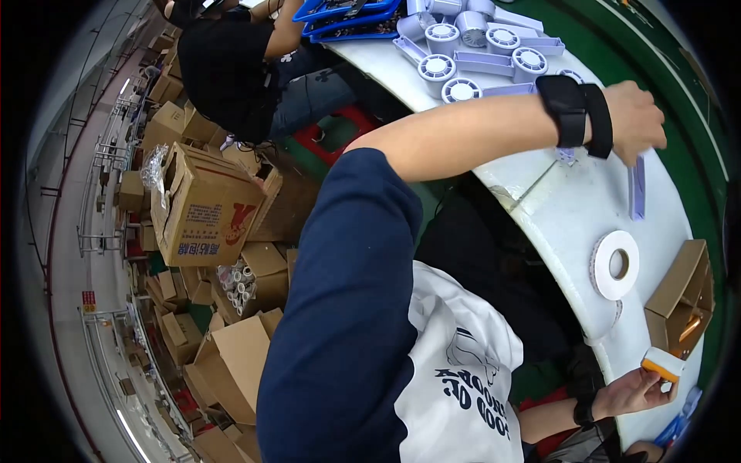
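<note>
My left hand (634,122) is stretched out over the white table, its fingers curled down at the upper end of a long lavender plastic handle piece (637,193). Part of that grip is hidden behind the hand. Lower on the right, my right hand (634,392) pinches a small block-shaped piece (662,363), white on top with an orange side. Between the two hands a white roll of stickers or tape (615,265) lies flat, a short strip trailing from it. Another bit of lavender plastic (567,156) shows under my left wrist.
Several lavender round-headed parts with handles (478,62) crowd the table's far end, beside blue trays (351,23) of small pieces. An open cardboard box (679,297) with orange things stands at the right edge. A person in black (228,73) sits far left; cartons (208,204) are piled on the left.
</note>
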The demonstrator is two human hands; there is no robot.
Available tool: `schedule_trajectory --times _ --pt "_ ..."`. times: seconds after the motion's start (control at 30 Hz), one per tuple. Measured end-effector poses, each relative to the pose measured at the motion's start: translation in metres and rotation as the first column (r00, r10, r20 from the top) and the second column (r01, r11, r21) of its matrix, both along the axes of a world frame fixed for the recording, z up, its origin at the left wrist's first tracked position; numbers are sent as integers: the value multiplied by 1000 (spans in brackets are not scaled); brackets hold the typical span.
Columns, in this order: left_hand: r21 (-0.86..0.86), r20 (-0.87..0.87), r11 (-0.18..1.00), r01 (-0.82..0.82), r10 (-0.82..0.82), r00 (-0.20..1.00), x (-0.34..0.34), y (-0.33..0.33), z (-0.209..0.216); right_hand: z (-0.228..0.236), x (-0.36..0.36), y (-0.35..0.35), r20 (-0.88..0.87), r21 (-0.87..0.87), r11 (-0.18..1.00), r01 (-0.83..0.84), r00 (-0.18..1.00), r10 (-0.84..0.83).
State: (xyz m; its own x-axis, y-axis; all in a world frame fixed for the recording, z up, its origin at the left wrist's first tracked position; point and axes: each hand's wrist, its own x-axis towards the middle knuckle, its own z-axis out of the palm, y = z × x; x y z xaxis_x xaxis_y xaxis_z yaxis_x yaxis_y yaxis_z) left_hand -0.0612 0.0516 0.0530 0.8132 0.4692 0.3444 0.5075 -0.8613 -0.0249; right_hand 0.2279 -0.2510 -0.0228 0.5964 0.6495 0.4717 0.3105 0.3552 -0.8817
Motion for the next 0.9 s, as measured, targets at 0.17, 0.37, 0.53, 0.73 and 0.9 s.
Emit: schedule_trajectory --times 0.17,0.37,0.53,0.73,0.9 --pt "-122 134 989 79 -62 989 -29 -112 -4 -4 -1 -9 -19 6 1000 -30 999 30" --pt "-188 83 981 38 -22 996 -53 -169 -41 -9 -6 -20 -34 -43 999 -29 999 28" --pt "-64 -1 995 -82 83 997 -43 -190 -46 -13 -27 -18 -12 -43 997 -58 998 57" --pt "-115 4 987 -108 110 994 -29 -199 -45 -13 -35 -20 36 -80 985 -156 987 159" --pt "-370 363 929 32 112 925 -27 -193 -65 3 -56 -26 94 -122 977 -174 978 186"
